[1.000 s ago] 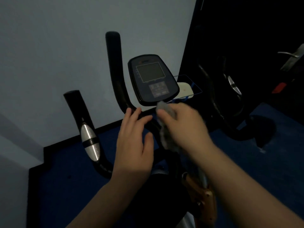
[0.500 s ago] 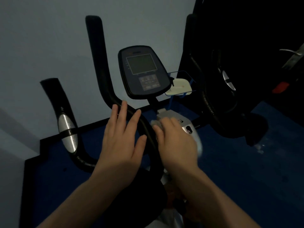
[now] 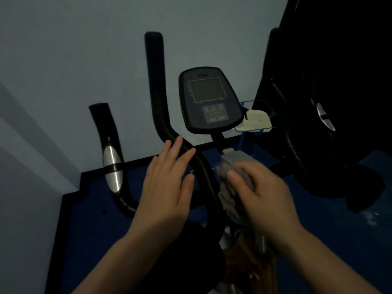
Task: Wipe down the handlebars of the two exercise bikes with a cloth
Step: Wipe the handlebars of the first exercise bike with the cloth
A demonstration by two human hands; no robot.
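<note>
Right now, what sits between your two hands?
In the head view, the black handlebar curves down between the left hand and the right hand, which holds the grey cloth.

dim room; pale wall (image 3: 63, 49); blue floor (image 3: 339, 240) with black skirting (image 3: 135, 162)

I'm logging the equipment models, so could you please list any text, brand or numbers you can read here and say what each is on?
None can be read.
Console: a brand mark above the screen and labels on the buttons, too blurred and dim.
Console screen: blank, no digits.
Handlebars: no lettering visible.
</note>
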